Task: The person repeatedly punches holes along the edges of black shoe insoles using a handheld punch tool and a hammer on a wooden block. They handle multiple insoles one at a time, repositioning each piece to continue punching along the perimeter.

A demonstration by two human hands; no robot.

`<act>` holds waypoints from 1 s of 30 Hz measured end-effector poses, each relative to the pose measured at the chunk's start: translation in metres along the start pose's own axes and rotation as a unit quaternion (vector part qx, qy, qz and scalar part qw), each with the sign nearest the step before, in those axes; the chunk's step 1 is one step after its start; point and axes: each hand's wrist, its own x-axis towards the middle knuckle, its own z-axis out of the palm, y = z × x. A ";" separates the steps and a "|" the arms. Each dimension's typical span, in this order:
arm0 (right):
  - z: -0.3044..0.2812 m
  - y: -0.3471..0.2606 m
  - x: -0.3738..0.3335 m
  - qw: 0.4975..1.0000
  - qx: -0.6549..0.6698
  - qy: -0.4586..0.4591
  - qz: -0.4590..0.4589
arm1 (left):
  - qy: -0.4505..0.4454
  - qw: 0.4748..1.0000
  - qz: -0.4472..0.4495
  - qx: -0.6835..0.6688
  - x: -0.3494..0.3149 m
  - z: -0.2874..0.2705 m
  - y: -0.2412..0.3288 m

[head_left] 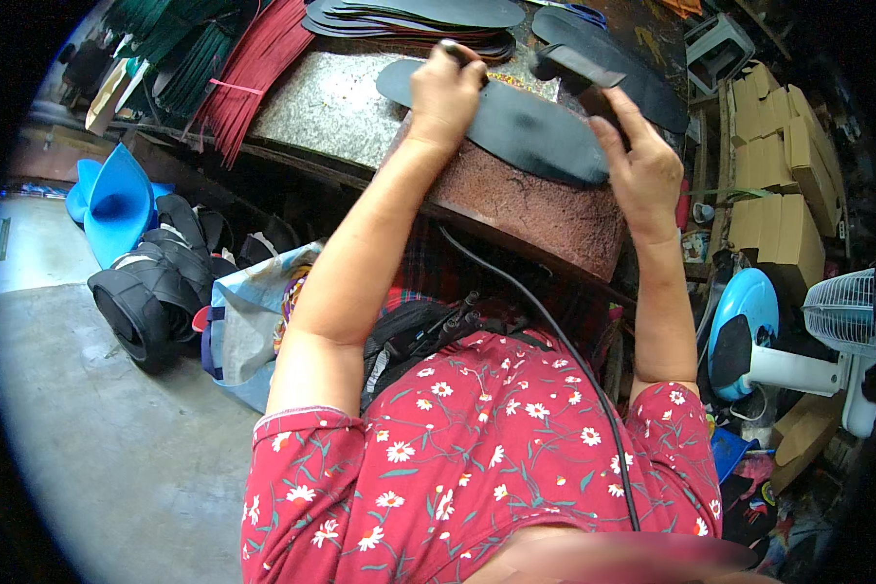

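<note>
A long black shoe sole (540,131) lies across a worn reddish-brown block (516,209) at the bench's near edge. My left hand (445,102) is closed over the sole's left half. A short, dark, rod-like tool (450,47) pokes out at the top of that fist; its lower end is hidden. Raised over the sole's right end, my right hand (642,170) has its fingers bent around a dark hammer-like tool (582,68). Motion smears this tool, and its handle is mostly hidden. Small yellowish bits (508,82) show just behind the sole.
Stacked black soles (409,14) lie at the back of the bench, beside bundled red strips (258,73) and dark green strips (180,73). Another black piece (642,73) lies right. Cartons (774,146) and a fan (839,311) stand right; rolled black material (151,292) sits left on the floor.
</note>
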 end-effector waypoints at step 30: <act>-0.005 0.015 -0.008 0.992 0.030 -0.085 0.086 | -0.064 0.992 0.100 0.036 -0.005 0.010 0.011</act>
